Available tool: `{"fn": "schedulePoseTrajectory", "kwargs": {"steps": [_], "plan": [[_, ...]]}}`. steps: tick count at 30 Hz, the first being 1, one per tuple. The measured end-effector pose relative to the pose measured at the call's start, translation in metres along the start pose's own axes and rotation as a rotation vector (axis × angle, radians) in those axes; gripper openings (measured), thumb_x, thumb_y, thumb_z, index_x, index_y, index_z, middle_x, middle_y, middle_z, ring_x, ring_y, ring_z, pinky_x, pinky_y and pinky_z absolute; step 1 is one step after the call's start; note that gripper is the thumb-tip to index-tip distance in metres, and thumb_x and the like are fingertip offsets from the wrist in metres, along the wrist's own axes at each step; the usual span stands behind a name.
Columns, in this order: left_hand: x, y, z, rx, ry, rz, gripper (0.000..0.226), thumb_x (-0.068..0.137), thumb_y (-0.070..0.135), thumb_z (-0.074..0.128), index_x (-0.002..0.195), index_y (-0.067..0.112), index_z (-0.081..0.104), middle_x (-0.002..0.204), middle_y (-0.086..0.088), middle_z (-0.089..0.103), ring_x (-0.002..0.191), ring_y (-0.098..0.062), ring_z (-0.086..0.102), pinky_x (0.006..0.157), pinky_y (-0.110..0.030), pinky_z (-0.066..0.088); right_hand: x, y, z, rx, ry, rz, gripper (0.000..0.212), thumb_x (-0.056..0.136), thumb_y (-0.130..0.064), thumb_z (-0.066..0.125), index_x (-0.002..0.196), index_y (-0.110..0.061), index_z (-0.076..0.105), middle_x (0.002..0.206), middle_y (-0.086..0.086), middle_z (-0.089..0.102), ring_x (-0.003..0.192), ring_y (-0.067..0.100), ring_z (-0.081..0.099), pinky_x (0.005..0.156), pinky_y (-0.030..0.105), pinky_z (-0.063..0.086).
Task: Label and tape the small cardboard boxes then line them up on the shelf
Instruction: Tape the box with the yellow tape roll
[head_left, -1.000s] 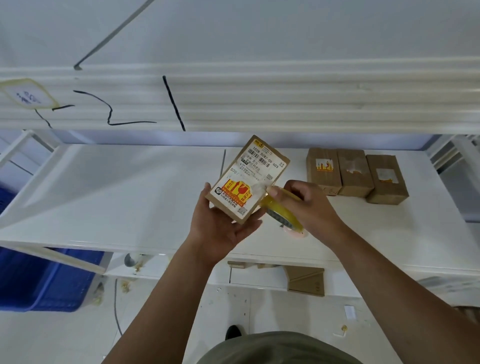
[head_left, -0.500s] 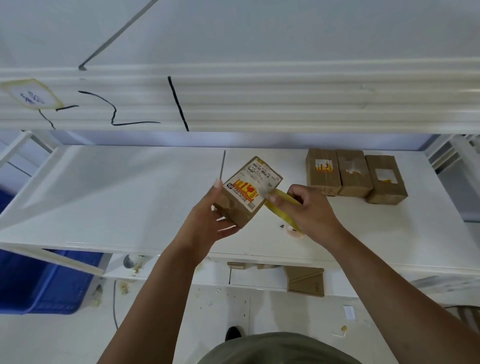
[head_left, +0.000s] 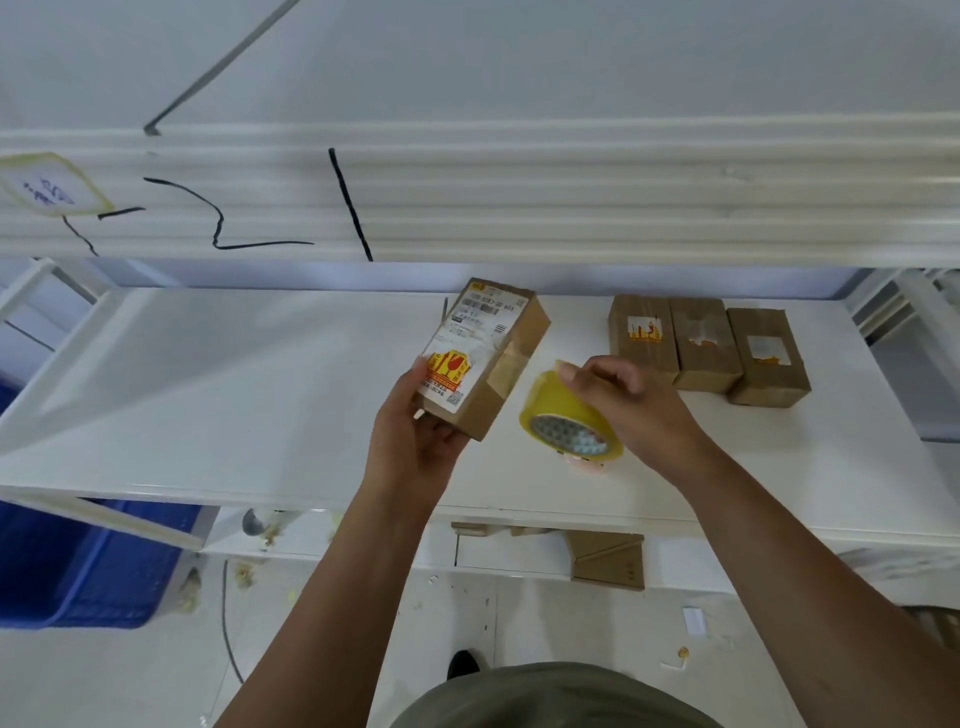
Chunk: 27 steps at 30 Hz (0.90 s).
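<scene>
Cardboard box label text blurred, unreadable.

Both bare forearms are extended forward over the white shelf. The left hand is cupped, fingers closed around a labelled cardboard box, held tilted. The right hand is clasped on a yellow tape roll, just right of the box.

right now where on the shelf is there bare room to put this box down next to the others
The bare shelf runs wide from its left edge to the held box. A narrower free strip lies between that box and the row of three boxes, though the right hand and tape roll hang over it. The right end, past the row, is tight.
</scene>
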<state>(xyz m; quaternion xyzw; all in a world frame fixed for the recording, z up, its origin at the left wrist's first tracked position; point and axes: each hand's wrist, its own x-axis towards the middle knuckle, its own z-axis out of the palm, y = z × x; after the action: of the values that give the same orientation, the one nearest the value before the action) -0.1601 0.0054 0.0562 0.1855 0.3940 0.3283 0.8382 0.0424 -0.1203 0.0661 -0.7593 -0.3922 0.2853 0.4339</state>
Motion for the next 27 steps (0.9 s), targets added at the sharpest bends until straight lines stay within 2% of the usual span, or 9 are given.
{"fn": "schedulePoseTrajectory", "kwargs": {"steps": [4, 9, 13, 15, 18, 19, 21, 24, 27], "plan": [[-0.010, -0.013, 0.010, -0.147, -0.005, -0.170, 0.055, 0.079, 0.032, 0.085, 0.126, 0.005, 0.073, 0.120, -0.020, 0.078, 0.100, -0.031, 0.080, 0.074, -0.039, 0.066, 0.001, 0.003, -0.001, -0.095, 0.071, -0.024, 0.057, 0.086, -0.073, 0.061, 0.072, -0.017, 0.063, 0.069, 0.000, 0.058, 0.060, 0.004, 0.055, 0.058, 0.025, 0.040], [-0.015, -0.029, 0.010, -0.227, -0.097, -0.303, 0.049, 0.092, 0.034, 0.078, 0.129, 0.003, 0.072, 0.124, -0.023, 0.075, 0.102, -0.034, 0.078, 0.077, -0.039, 0.067, 0.003, 0.001, 0.002, 0.024, 0.044, -0.023, 0.048, 0.093, -0.063, 0.067, 0.060, -0.028, 0.059, 0.058, -0.011, 0.052, 0.056, 0.000, 0.051, 0.058, 0.018, 0.036], [-0.009, -0.028, 0.007, -0.080, -0.106, -0.263, 0.044, 0.102, 0.041, 0.067, 0.131, 0.008, 0.071, 0.126, -0.023, 0.074, 0.109, -0.034, 0.077, 0.084, -0.044, 0.067, 0.004, 0.001, 0.002, 0.005, 0.073, -0.047, 0.050, 0.092, -0.063, 0.068, 0.068, -0.020, 0.060, 0.062, -0.010, 0.054, 0.059, 0.002, 0.052, 0.053, 0.011, 0.037], [-0.003, -0.028, 0.009, 0.280, 0.026, -0.054, 0.032, 0.105, 0.040, 0.064, 0.123, 0.017, 0.074, 0.123, -0.019, 0.076, 0.101, -0.026, 0.080, 0.079, -0.042, 0.066, 0.002, 0.004, 0.005, 0.013, 0.089, -0.020, 0.051, 0.092, -0.063, 0.069, 0.068, -0.019, 0.060, 0.062, -0.010, 0.052, 0.058, 0.002, 0.051, 0.052, 0.011, 0.038], [-0.003, -0.028, 0.008, 0.851, 0.210, 0.485, 0.028, 0.106, 0.047, 0.058, 0.122, 0.031, 0.074, 0.118, -0.003, 0.077, 0.095, -0.012, 0.076, 0.082, -0.032, 0.062, 0.000, 0.005, 0.009, 0.021, 0.118, 0.030, 0.053, 0.092, -0.062, 0.069, 0.066, -0.018, 0.054, 0.060, -0.010, 0.048, 0.058, 0.004, 0.047, 0.056, 0.019, 0.038], [-0.005, -0.027, 0.008, 0.913, 0.163, 0.551, 0.041, 0.102, 0.060, 0.055, 0.125, 0.033, 0.074, 0.120, 0.002, 0.076, 0.103, -0.012, 0.074, 0.087, -0.034, 0.061, 0.000, 0.004, 0.008, 0.034, 0.131, 0.040, 0.055, 0.092, -0.063, 0.069, 0.064, -0.019, 0.051, 0.059, -0.011, 0.045, 0.056, 0.003, 0.046, 0.057, 0.022, 0.037], [-0.006, -0.027, 0.006, 1.032, 0.007, 0.526, 0.067, 0.085, 0.082, 0.052, 0.133, 0.038, 0.068, 0.128, 0.012, 0.070, 0.117, -0.012, 0.068, 0.094, -0.032, 0.057, 0.003, -0.002, 0.005, 0.019, 0.151, 0.041, 0.058, 0.090, -0.067, 0.068, 0.064, -0.018, 0.050, 0.058, -0.010, 0.043, 0.054, 0.003, 0.044, 0.057, 0.025, 0.036], [-0.008, -0.029, 0.007, 1.456, -0.010, 0.651, 0.091, 0.072, 0.092, 0.063, 0.148, 0.044, 0.047, 0.137, 0.020, 0.063, 0.117, -0.003, 0.062, 0.096, -0.029, 0.055, 0.005, -0.011, -0.002, -0.016, 0.104, 0.002, 0.060, 0.087, -0.076, 0.063, 0.069, -0.019, 0.058, 0.060, -0.008, 0.049, 0.054, 0.002, 0.046, 0.059, 0.027, 0.037], [-0.005, -0.025, 0.011, 1.336, 0.054, 0.815, 0.068, 0.079, 0.072, 0.073, 0.139, 0.049, 0.052, 0.115, 0.025, 0.072, 0.099, 0.000, 0.070, 0.084, -0.016, 0.057, 0.004, -0.017, -0.016, 0.087, -0.013, -0.036, 0.065, 0.083, -0.085, 0.055, 0.077, -0.021, 0.063, 0.064, -0.004, 0.061, 0.055, -0.002, 0.050, 0.063, 0.026, 0.038]]}}
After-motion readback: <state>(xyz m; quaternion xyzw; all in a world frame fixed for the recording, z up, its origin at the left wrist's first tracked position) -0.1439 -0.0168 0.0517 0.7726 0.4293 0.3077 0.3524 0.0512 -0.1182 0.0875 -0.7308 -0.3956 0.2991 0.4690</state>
